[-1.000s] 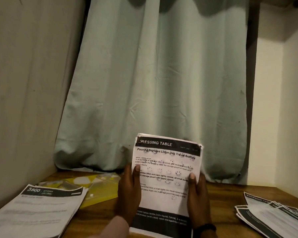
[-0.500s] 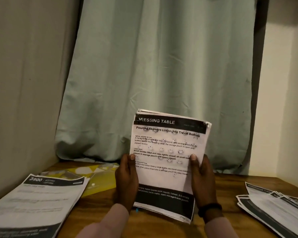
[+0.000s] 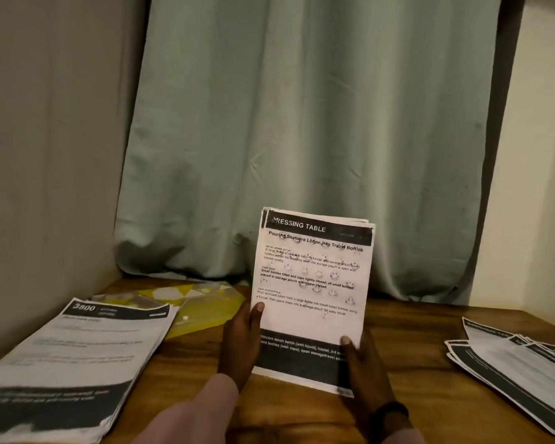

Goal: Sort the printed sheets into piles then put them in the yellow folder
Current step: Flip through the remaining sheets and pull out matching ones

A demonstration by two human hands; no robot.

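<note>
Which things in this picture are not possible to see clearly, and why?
- Yellow folder, head view: partly hidden behind the left pile and the held sheets.
- Left pile: body text blurred, near end cut off by the frame.
- Right pile: cut off by the right edge.
- Sheet count in the held sheets: only edges show.

A corner of a home, likely a bedroom or study nook: a wooden desk is pushed against a pale green curtain that hangs to the tabletop, with plain painted walls close on either side. Stacks of printed sheets and a yellow folder lie on the desk under dim, warm indoor light.
</note>
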